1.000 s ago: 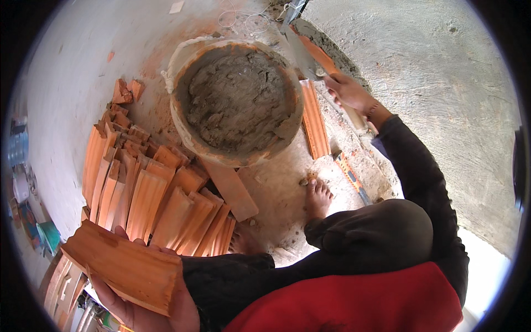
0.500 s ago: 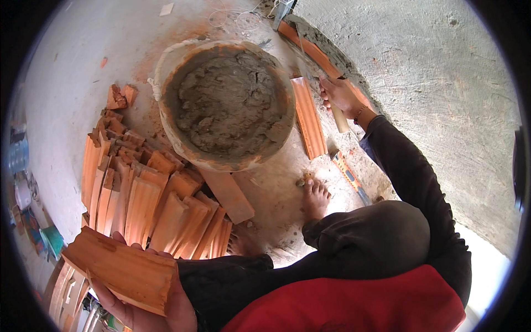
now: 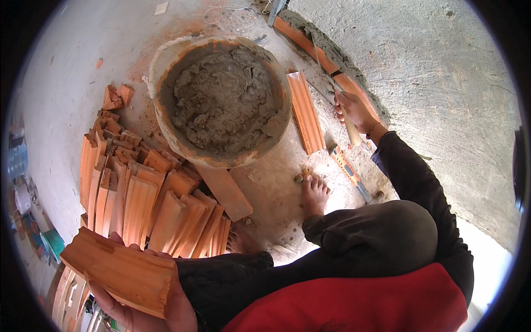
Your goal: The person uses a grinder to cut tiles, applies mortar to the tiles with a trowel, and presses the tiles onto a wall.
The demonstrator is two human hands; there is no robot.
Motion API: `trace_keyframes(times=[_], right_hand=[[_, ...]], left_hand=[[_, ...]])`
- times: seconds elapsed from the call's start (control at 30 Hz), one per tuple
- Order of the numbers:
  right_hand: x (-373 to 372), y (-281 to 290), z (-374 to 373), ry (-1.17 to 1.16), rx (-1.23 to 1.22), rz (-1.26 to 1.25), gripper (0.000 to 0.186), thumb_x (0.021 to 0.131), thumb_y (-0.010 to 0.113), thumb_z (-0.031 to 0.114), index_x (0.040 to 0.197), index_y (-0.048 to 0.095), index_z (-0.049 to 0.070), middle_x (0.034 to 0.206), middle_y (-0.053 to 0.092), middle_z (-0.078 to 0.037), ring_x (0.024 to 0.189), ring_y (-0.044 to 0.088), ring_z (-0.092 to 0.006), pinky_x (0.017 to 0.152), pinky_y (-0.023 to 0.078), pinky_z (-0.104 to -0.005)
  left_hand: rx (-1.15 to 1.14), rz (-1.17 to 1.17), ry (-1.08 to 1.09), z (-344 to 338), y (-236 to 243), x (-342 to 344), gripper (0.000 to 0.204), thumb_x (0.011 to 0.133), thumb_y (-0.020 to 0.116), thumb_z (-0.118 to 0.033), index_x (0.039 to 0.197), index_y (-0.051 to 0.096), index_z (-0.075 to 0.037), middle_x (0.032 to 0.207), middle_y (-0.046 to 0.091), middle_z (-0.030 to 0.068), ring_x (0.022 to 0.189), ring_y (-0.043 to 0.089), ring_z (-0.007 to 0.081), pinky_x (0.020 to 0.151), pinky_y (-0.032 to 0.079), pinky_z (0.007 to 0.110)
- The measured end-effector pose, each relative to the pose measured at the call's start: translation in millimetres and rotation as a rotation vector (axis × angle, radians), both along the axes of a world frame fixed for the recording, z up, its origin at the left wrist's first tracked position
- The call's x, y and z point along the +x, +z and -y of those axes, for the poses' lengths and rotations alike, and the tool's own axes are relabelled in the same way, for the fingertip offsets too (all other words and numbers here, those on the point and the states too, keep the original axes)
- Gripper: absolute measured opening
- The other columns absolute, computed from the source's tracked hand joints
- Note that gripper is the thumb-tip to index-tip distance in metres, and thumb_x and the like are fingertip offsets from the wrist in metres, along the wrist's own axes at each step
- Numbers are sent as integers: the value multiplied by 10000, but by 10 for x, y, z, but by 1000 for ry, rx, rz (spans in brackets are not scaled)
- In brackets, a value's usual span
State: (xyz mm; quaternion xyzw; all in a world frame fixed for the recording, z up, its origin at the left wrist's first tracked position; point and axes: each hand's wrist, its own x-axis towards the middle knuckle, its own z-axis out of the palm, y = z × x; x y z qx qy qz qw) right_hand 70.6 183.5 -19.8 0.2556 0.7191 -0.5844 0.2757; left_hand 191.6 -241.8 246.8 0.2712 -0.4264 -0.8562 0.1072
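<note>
My left hand [image 3: 180,311], at the lower left, is closed around a short terracotta tile [image 3: 119,271] with a ridged face and a rough broken end. My right hand [image 3: 355,113] grips the wooden handle of a trowel [image 3: 350,131] beside the wall. Its thin metal blade appears nearly edge-on, over a row of terracotta tiles [image 3: 301,39] set along the wall's foot. Grey mortar [image 3: 345,61] lies between that row and the wall. A loose ridged tile [image 3: 306,113] rests on the floor left of my right hand.
A large tub [image 3: 159,108] of wet mortar [image 3: 221,99] stands at centre left. Stacked tiles [image 3: 141,205] crowd the floor below it. A hammer-like tool with an orange and black handle [image 3: 345,169] lies near my bare foot [image 3: 315,196]. The rough grey wall [image 3: 431,83] rises at right.
My right hand and the trowel have moved nearer along the tile row, baring more of the tiles there. My left hand still holds its tile in nearly the same place.
</note>
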Motion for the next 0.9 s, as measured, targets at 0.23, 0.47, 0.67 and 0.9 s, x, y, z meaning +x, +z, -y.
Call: trace_keyframes(times=[0.23, 0.47, 0.67, 0.9], right_hand=[[164, -5, -29, -31, 101, -39, 376, 1037, 478, 417, 838, 494, 98, 687, 477, 14, 551, 469, -107, 474, 416, -286], [-22, 382, 27, 44, 59, 44, 360, 1045, 440, 410, 839, 486, 118, 651, 454, 21, 487, 443, -101, 438, 422, -286], [-354, 574, 53, 54, 14, 78, 355, 1012, 475, 414, 800, 497, 130, 604, 455, 38, 457, 440, -95, 421, 399, -277], [-307, 515, 1, 205, 414, -42, 322, 999, 513, 362, 815, 522, 97, 590, 456, 40, 467, 462, -81, 440, 422, -281]], left_hand=[[-138, 276, 97, 83, 18, 81, 574, 1005, 461, -505, 1441, 405, -136, 1320, 574, 48, 1051, 637, 187, 932, 526, 400], [-162, 282, 49, 106, 25, 103, 574, 1004, 457, -508, 1439, 407, -137, 1328, 566, 56, 1065, 636, 192, 942, 523, 406], [-80, 52, 68, 73, 31, 56, 535, 991, 518, -376, 1357, 470, 10, 1271, 582, 205, 1044, 651, 272, 881, 570, 402], [-162, 221, 31, 159, 13, 127, 570, 1000, 482, -488, 1439, 407, -132, 1292, 577, 81, 1062, 634, 193, 940, 522, 395]])
